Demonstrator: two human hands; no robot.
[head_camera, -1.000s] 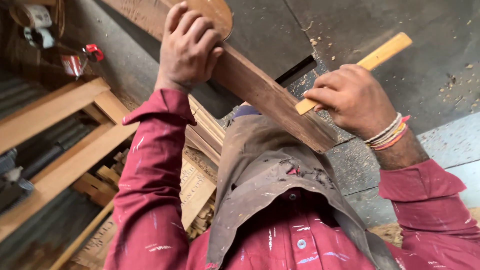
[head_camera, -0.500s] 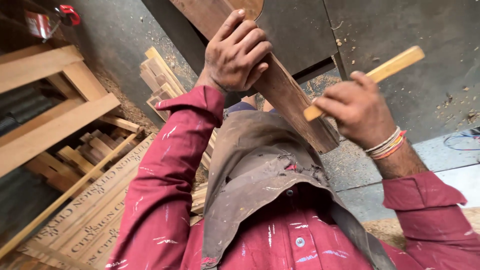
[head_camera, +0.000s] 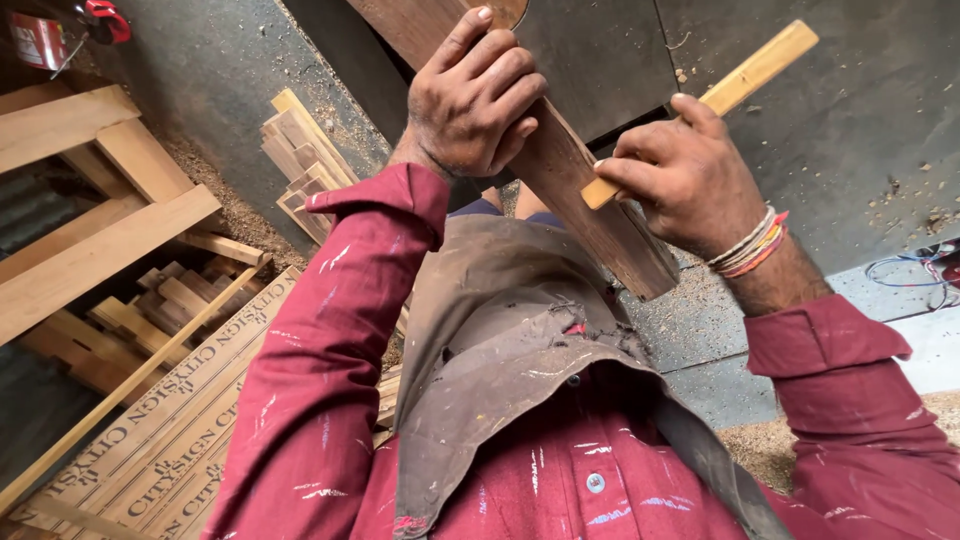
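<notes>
The person wore a dark red long-sleeved shirt (head_camera: 560, 480) with buttoned cuffs, a pale button at the front, and white paint streaks across both sleeves and chest. A stained, frayed grey-brown apron (head_camera: 500, 340) hung over it. Red, white and orange thread bands (head_camera: 750, 245) circled the right wrist

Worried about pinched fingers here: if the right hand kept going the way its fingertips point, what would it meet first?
The right hand, holding a light wooden stick, points toward the dark plank. It would most likely meet that plank's edge first, just below the left hand, though depth is hard to judge.
</notes>
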